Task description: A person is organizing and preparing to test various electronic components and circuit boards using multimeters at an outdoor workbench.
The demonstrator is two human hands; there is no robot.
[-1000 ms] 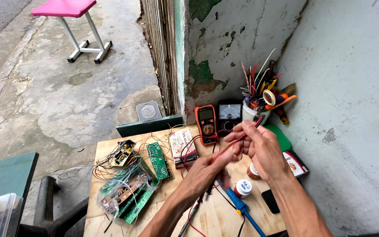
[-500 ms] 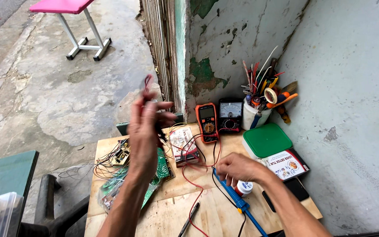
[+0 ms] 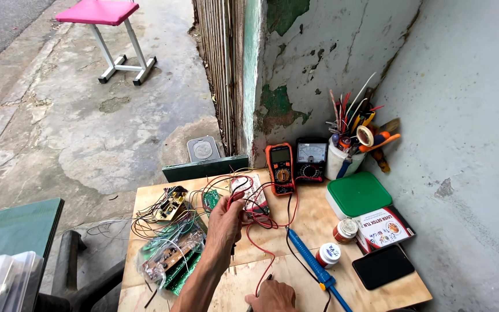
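Once raised, left hand [image 3: 224, 222] down.

- Plywood tabletop [image 3: 319, 222], bare wood
- Orange multimeter [image 3: 280, 167] and black meter [image 3: 311, 160] at back
- Green-lidded box [image 3: 358, 195]
- Blue soldering iron [image 3: 310, 260]
- Black phone [image 3: 383, 266]
- Circuit boards [image 3: 171, 257] at left

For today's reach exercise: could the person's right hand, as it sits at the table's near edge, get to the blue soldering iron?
Probably yes. The right hand lies at the near edge, and the blue soldering iron lies just beside it on the wooden table. Only thin red and black leads cross between them.
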